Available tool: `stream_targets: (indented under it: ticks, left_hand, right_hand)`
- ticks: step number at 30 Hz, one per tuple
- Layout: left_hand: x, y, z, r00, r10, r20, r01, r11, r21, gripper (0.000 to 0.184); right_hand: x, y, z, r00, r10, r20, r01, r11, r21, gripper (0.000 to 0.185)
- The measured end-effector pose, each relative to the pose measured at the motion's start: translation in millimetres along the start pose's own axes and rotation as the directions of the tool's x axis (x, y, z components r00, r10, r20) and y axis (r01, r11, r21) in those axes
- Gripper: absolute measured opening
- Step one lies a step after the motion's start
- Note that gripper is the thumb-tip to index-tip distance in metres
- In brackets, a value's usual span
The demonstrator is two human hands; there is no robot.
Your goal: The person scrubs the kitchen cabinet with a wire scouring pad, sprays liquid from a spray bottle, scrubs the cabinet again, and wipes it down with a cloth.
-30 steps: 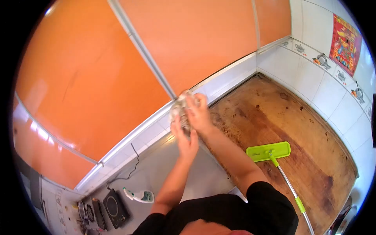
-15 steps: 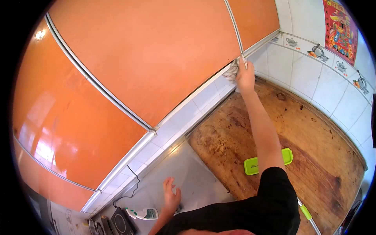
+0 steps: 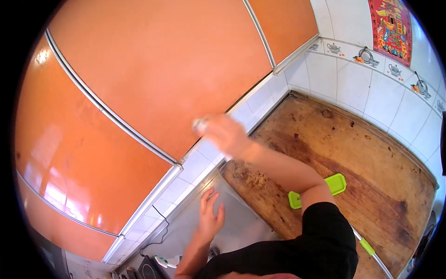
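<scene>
My right hand (image 3: 225, 135), smeared by motion, is closed on a bunched greyish-white cloth (image 3: 200, 124). It is at the lower part of a wide orange cabinet door (image 3: 158, 69), near the door's bottom edge; whether the cloth presses on the surface is hard to tell. My left hand (image 3: 211, 217) hangs above the grey metal counter (image 3: 241, 214), fingers apart and holding nothing. Close to my left forearm lies a white spray bottle (image 3: 169, 261), partly hidden by that arm.
A stained wooden board (image 3: 371, 158) covers the right side of the counter. On it lies a bright green flat piece (image 3: 335, 184), partly behind my right arm, and a pole with a green grip (image 3: 367, 246). A black hotplate (image 3: 148, 267) with a cord stands lower left.
My right hand has swept left and down with the cloth, from the metal strip near the corner to the cabinet door. My left hand has risen slightly. The view has shifted a little.
</scene>
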State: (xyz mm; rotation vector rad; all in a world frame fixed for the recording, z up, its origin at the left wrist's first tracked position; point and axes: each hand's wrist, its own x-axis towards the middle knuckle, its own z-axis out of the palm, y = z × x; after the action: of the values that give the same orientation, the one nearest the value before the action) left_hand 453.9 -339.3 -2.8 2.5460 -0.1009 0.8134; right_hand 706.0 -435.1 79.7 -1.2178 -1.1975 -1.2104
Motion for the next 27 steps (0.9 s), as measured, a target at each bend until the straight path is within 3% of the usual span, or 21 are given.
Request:
stream_targets:
  ticks: [1,2,3,4,5,6,9,12,13,15,16,17,19,22,24,25,27]
  left_hand:
    - [-11.2,-1.5,-3.4,1.0,-0.022,0.015,0.022,1.0,-0.01,0.041]
    - [-24.3,-5.5,-6.2,0.996,-0.083,0.015,0.084,0.996,-0.036,0.04]
    - [-39.2,-11.4,-9.4,0.989,-0.146,0.018,0.146,0.987,-0.062,0.039]
    - [-51.6,-17.3,-13.4,0.978,-0.206,0.024,0.207,0.974,-0.086,0.038]
    - [-63.6,-21.3,-17.8,0.978,-0.207,0.039,0.208,0.978,-0.031,0.038]
    - [-73.8,-25.4,-22.4,0.977,-0.205,0.053,0.204,0.979,0.024,0.037]
    - [-87.1,-24.6,-32.4,0.969,-0.245,0.039,0.243,0.968,0.064,0.035]
    - [-86.8,-15.1,-32.7,0.952,-0.303,0.047,0.302,0.953,0.016,0.034]
    - [-85.8,-12.8,-32.5,0.946,-0.319,0.06,0.32,0.948,0.003,0.035]
    - [-82.2,-8.6,-25.8,0.954,-0.277,0.112,0.275,0.961,0.032,0.035]
    - [-76.0,-7.3,-19.9,0.96,-0.245,0.138,0.241,0.97,0.044,0.035]
    - [-71.4,-5.6,-13.8,0.965,-0.212,0.152,0.211,0.977,0.026,0.035]
    - [-64.6,-1.4,-2.2,0.972,-0.15,0.178,0.154,0.988,-0.009,0.035]
    - [-56.6,10.9,-1.8,0.971,-0.08,0.224,0.087,0.996,-0.021,0.035]
    - [-60.6,10.6,-4.8,0.975,-0.088,0.206,0.093,0.996,-0.017,0.034]
    - [-67.2,10.3,-6.4,0.975,-0.099,0.197,0.104,0.994,-0.015,0.034]
    - [-80.7,4.9,-11.0,0.975,-0.115,0.19,0.112,0.993,0.029,0.034]
  right_hand:
    - [-1.8,21.6,-7.2,0.972,0.234,-0.018,-0.23,0.964,0.134,0.022]
    - [7.6,32.8,-26.8,0.777,0.629,0.038,-0.603,0.724,0.335,0.024]
    - [16.9,44.0,-46.3,0.429,0.899,0.086,-0.779,0.32,0.539,0.027]
    - [1.5,82.5,-55.1,0.623,0.77,-0.139,-0.694,0.625,0.358,0.025]
    - [-10.0,127.3,-70.7,0.738,0.626,-0.252,-0.645,0.764,0.007,0.024]
    - [-19.0,154.7,-82.5,0.849,0.441,-0.289,-0.523,0.775,-0.354,0.022]
    - [-23.7,160.1,-90.3,0.824,0.477,-0.306,-0.565,0.727,-0.389,0.021]
    - [10.2,104.7,-77.2,0.602,0.683,-0.413,-0.719,0.689,0.091,0.028]
    - [21.8,77.9,-65.0,0.674,0.642,-0.365,-0.654,0.749,0.11,0.029]
    - [37.8,17.9,-36.0,0.875,0.416,-0.249,-0.413,0.908,0.066,0.03]
    - [47.3,-0.6,-16.3,0.959,0.186,-0.212,-0.183,0.982,0.036,0.028]
    - [59.9,-33.4,-6.5,0.978,-0.088,-0.188,0.056,0.984,-0.167,0.022]
    - [75.5,-65.3,14.7,0.96,-0.279,-0.02,0.273,0.95,-0.151,0.013]
    - [95.9,-47.8,29.9,0.939,-0.342,0.041,0.343,0.913,-0.22,0.021]
    - [123.3,0.7,30.8,0.987,0.024,-0.16,-0.018,0.999,0.036,0.025]
    - [141.2,16.5,3.9,0.949,0.317,0.0,-0.315,0.944,0.092,0.03]
    - [151.4,63.2,-36.3,0.729,0.682,-0.068,-0.642,0.714,0.278,0.033]
